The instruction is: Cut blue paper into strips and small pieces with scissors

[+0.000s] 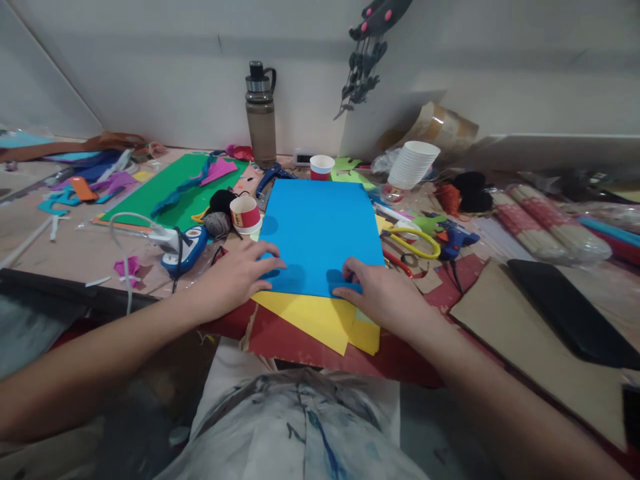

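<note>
A blue sheet of paper [320, 230] lies flat in front of me on top of yellow sheets [320, 320] and red card [300, 343]. My left hand [235, 273] rests on the blue sheet's near left corner, fingers stretched out flat. My right hand [383, 293] is at the sheet's near right edge, with its fingers curled and pinching that edge.
Around the sheet: a paper cup on its side [245, 215], yarn balls [219, 212], a blue glue gun [183, 248], yellow-handled scissors [415, 243], a stack of white cups [413, 165], a water bottle [261, 115], a green sheet [170, 190], brown cardboard [530, 333] and a black tablet-like slab [570, 313] at right.
</note>
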Tool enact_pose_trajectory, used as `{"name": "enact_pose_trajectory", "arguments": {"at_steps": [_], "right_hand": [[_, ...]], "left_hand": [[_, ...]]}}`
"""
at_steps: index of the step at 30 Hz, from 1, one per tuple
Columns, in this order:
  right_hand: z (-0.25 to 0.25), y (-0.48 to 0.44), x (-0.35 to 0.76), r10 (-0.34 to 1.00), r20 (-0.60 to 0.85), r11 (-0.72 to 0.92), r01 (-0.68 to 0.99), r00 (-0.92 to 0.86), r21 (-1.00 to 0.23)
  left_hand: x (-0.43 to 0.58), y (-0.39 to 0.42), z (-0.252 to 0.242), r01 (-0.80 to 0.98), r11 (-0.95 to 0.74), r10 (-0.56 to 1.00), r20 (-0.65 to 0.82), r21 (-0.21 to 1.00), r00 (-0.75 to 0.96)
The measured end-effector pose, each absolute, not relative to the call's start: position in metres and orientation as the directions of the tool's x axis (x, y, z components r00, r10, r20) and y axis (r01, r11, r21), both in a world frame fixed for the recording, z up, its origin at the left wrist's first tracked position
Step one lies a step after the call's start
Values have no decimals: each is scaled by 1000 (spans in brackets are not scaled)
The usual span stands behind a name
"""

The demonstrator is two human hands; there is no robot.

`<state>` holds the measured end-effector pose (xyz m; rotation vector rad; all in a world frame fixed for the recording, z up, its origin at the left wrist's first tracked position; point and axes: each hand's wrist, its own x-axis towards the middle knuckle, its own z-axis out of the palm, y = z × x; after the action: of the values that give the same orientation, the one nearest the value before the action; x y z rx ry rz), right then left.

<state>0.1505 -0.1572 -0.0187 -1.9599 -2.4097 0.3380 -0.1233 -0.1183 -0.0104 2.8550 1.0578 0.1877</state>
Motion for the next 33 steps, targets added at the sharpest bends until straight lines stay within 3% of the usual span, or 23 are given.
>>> {"name": "enact_pose_trajectory", "arguments": {"at_steps": [3,7,11,14,22,33], "right_hand": [[-15,-165,145,971,49,236,971,-234,-42],[-19,-180,131,911,246,322,943,-332,83],[-34,-192,116,844,216,484,871,-491,89],[-45,-198,109,857,208,465,882,-471,81],[-54,-206,113,880,197,450,891,-431,-63],[-58,-220,169,889,231,404,915,-395,8]], "left_hand": [[-117,-125,-10,484,-875,484,38,3,874],[-109,-134,-10,458,-887,459,-7,-59,888],[-101,-139,-14,475,-878,478,-36,-59,878],[-96,-145,-19,499,-866,501,-54,-48,864],[-83,-159,-21,512,-838,538,-130,-187,833],[-84,-153,-14,525,-835,549,-182,-163,816]]}}
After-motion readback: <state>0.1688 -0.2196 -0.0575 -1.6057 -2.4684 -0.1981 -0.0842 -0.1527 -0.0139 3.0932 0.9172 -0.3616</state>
